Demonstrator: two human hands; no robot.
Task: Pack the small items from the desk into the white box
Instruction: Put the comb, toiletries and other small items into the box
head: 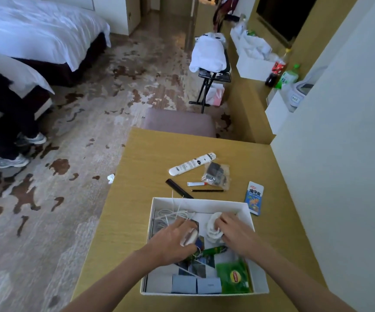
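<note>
Hands are both down inside the white box at the near end of the tabletop: the left hand is curled around a small white mouse-like item, the right hand pinches a white bundle. Loose white cable pokes above the far-left wall and could snag or spill out, I judge, when the remote, comb, pencil, clear bag and blue packet go in.
</note>
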